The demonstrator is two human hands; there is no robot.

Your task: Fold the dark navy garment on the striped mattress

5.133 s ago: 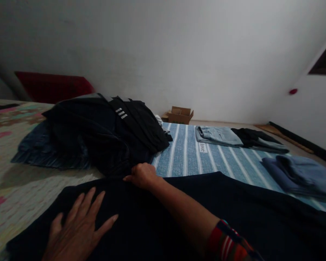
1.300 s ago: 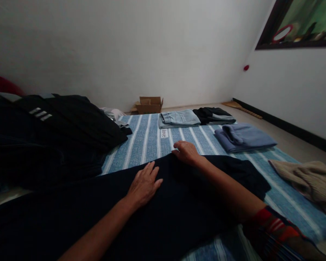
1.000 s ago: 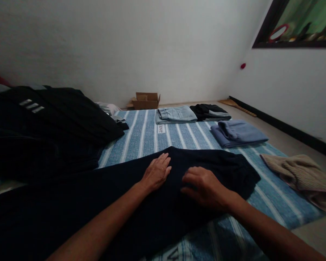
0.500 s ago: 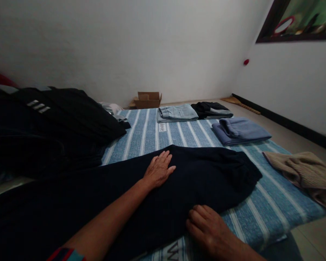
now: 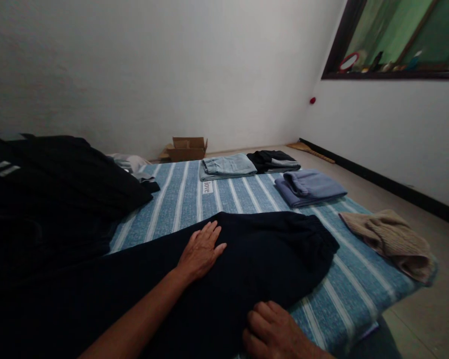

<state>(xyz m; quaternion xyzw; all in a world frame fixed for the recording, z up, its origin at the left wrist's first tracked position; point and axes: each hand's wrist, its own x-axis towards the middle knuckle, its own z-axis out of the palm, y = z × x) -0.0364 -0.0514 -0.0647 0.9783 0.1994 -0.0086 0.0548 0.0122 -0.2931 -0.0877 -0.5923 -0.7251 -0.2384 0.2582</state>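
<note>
Dark navy trousers (image 5: 262,254) lie stretched sideways over a blue striped bedsheet (image 5: 183,199), their gathered waistband toward the right. My left hand (image 5: 202,249) rests flat on the upper part of the trousers, its fingers stretched out. At the near edge of the same trousers, my right hand (image 5: 273,329) is closed with curled fingers on the cloth. Its fingertips are hidden beneath the hand.
Folded light-blue jeans (image 5: 230,165), a folded black garment (image 5: 273,160) and folded blue-grey trousers (image 5: 310,187) lie farther back. A brown cloth (image 5: 391,242) sits at the right edge. Dark clothes (image 5: 60,184) are heaped on the left. Behind the bed stands a cardboard box (image 5: 188,149).
The view has turned a little to the right and up, so everything appears shifted left and lower. Both hands keep their places on the trousers.
</note>
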